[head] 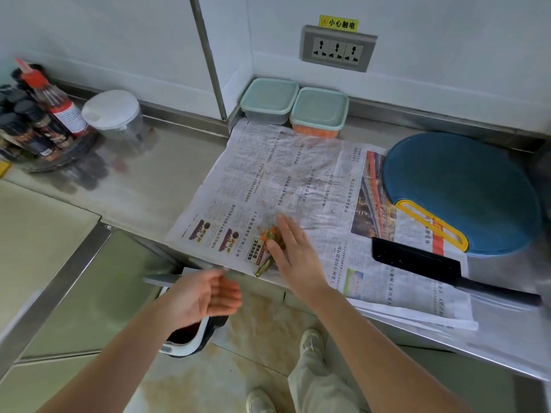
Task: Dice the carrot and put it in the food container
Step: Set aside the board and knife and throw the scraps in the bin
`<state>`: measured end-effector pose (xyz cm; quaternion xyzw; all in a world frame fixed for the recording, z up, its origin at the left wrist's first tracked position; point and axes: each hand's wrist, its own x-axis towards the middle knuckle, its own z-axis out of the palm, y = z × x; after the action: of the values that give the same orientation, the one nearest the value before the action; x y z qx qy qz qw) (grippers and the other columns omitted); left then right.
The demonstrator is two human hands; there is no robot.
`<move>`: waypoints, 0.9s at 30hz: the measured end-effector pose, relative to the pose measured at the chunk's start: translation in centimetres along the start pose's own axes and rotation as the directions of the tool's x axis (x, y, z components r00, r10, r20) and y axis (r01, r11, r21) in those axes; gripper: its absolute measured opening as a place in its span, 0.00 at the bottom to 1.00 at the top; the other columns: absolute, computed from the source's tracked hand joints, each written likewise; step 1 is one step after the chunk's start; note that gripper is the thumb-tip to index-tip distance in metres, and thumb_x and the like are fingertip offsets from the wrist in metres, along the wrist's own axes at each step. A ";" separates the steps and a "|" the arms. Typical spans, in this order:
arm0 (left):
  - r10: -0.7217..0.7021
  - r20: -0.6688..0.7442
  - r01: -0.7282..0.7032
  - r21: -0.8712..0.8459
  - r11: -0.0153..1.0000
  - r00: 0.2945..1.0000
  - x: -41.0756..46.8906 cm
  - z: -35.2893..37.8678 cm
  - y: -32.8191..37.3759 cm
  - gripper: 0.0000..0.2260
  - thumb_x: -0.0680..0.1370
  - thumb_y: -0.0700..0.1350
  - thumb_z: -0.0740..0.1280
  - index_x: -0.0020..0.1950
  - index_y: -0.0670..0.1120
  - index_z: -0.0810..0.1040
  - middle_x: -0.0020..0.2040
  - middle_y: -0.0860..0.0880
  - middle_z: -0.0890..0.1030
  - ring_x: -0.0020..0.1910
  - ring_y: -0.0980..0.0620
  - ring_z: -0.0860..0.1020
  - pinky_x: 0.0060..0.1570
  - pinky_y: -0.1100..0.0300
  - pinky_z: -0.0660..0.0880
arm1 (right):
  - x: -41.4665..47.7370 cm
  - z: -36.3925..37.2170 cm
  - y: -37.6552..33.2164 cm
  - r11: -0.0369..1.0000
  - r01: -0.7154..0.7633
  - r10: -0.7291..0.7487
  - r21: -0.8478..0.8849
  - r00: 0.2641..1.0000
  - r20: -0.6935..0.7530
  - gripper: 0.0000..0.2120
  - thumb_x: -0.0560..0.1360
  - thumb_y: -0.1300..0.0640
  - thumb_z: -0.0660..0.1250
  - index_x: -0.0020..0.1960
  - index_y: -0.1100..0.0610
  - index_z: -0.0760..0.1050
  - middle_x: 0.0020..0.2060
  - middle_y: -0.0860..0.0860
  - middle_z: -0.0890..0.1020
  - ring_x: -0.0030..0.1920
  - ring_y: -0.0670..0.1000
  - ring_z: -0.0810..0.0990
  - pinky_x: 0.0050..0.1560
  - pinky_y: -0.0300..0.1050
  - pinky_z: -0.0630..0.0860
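Surface: stainless-steel tabletop (143, 180), running along the wall and ending in a front edge above the floor.
Covering: printed newspaper sheets (286, 174) spread flat over the middle and right of the tabletop, reaching its front edge.
Room: white wall panels (432, 70) meeting in a corner; beige tiled floor (253, 338) below.
Wall fitting: grey three-way power socket (337, 50) with a yellow warning sticker (338, 23) just above it.
Container 1: square clear plastic food container with pale green lid (268, 99), lidded, in the corner at the back edge of the newspaper; contents cannot be told.
Container 2: matching lidded food container (319, 110), touching the first on its right; holds orange diced carrot (313, 132), visible through the clear wall.
Container 3: clear round jar with white lid (114, 114), left of the newspaper, near the wall.
Container 4: white waste bin with dark liner (190, 341), on the floor below the tabletop's front edge.
Rack: round stand of dark spice bottles (32, 129), far left, with a red-capped sauce bottle (56, 102) leaning in it.
Board: round blue cutting board with yellow handle (465, 189), right, partly on the newspaper.
Knife: black-bladed knife (417, 260), lying on the newspaper just in front of the board.
Scraps: orange and green carrot trimmings (268, 235), on the newspaper near its front edge.
Right hand (289, 248): released, fingers straight, its edge against the trimmings.
Left hand (205, 293): released, palm up and loosely cupped, holding nothing, above the bin.
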<state>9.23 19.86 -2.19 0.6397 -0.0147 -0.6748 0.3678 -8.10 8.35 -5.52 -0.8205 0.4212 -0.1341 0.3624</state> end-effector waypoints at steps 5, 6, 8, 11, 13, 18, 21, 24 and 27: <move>-0.148 0.277 0.234 -0.309 0.922 0.949 2.9 1.1 -2.2 0.22 0.82 0.45 0.53 0.61 0.28 0.75 0.60 0.31 0.76 0.54 0.37 0.81 0.51 0.46 0.79 | 1.7 0.7 0.0 0.981 0.158 -0.147 -0.111 0.984 0.102 0.29 0.79 0.43 0.60 0.77 0.50 0.58 0.76 0.45 0.59 0.77 0.44 0.51 0.74 0.39 0.47; -0.141 0.313 0.245 -0.324 0.914 0.939 3.4 1.7 -2.3 0.23 0.81 0.46 0.52 0.61 0.28 0.74 0.61 0.31 0.76 0.56 0.36 0.79 0.54 0.44 0.77 | 1.7 1.0 0.0 0.983 0.160 -0.153 -0.093 0.985 0.079 0.29 0.79 0.44 0.62 0.76 0.51 0.61 0.75 0.45 0.61 0.76 0.44 0.53 0.74 0.39 0.49; -0.139 0.368 0.267 -0.324 0.908 0.919 3.9 2.9 -2.5 0.24 0.80 0.46 0.51 0.58 0.27 0.76 0.59 0.30 0.76 0.55 0.35 0.80 0.54 0.43 0.77 | 1.6 1.5 0.0 0.987 0.160 -0.160 -0.003 0.987 0.021 0.23 0.78 0.48 0.65 0.71 0.54 0.69 0.72 0.46 0.68 0.74 0.45 0.61 0.73 0.41 0.59; -0.155 0.409 0.302 -0.325 0.896 0.899 4.3 3.5 -2.5 0.24 0.77 0.44 0.51 0.52 0.26 0.78 0.53 0.28 0.79 0.49 0.34 0.81 0.46 0.43 0.80 | 1.4 2.6 -0.3 0.981 0.185 -0.179 0.062 0.980 -0.086 0.14 0.78 0.54 0.65 0.61 0.57 0.78 0.63 0.48 0.76 0.66 0.47 0.71 0.65 0.42 0.70; -0.167 0.432 0.330 -0.335 0.883 0.886 4.5 3.4 -2.4 0.24 0.76 0.43 0.52 0.52 0.26 0.78 0.52 0.28 0.79 0.49 0.33 0.81 0.47 0.42 0.79 | 1.6 3.1 -0.6 0.983 0.152 -0.136 0.098 0.979 -0.150 0.10 0.79 0.57 0.64 0.56 0.58 0.80 0.59 0.49 0.78 0.62 0.47 0.74 0.62 0.38 0.71; -0.172 0.457 0.357 -0.357 0.863 0.873 4.8 3.0 -2.4 0.22 0.76 0.42 0.53 0.53 0.25 0.77 0.52 0.27 0.78 0.49 0.32 0.81 0.47 0.43 0.79 | 1.3 2.9 -1.5 0.978 0.084 -0.049 0.192 0.983 -0.177 0.10 0.80 0.59 0.63 0.53 0.60 0.82 0.50 0.49 0.80 0.53 0.45 0.75 0.52 0.28 0.68; -0.139 0.464 0.343 -0.391 0.854 0.875 4.9 3.2 -2.6 0.21 0.78 0.42 0.53 0.50 0.27 0.79 0.49 0.28 0.80 0.47 0.32 0.81 0.49 0.42 0.77 | 0.7 3.1 -1.8 0.973 0.065 -0.029 0.222 0.986 -0.164 0.09 0.80 0.59 0.63 0.48 0.60 0.81 0.43 0.49 0.80 0.47 0.47 0.74 0.47 0.28 0.67; -0.119 0.453 0.313 -0.383 0.869 0.884 4.6 3.4 -2.2 0.18 0.76 0.40 0.55 0.48 0.31 0.82 0.47 0.32 0.81 0.45 0.32 0.82 0.47 0.39 0.77 | 0.0 3.8 -2.2 0.980 0.082 -0.052 0.180 0.985 -0.163 0.09 0.79 0.60 0.63 0.44 0.60 0.80 0.38 0.50 0.79 0.45 0.48 0.73 0.46 0.29 0.67; -0.111 0.458 0.308 -0.383 0.871 0.882 4.2 3.5 -1.9 0.18 0.75 0.39 0.55 0.45 0.31 0.83 0.44 0.34 0.82 0.42 0.34 0.82 0.44 0.41 0.78 | 0.0 3.9 -2.5 0.980 0.063 -0.031 0.188 0.986 -0.165 0.08 0.78 0.60 0.64 0.44 0.60 0.80 0.38 0.49 0.79 0.45 0.48 0.73 0.46 0.30 0.67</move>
<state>5.63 17.51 -6.04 0.3751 0.1317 -0.8185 0.4148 -4.60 11.23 -6.55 -0.7777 0.4146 -0.2489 0.4015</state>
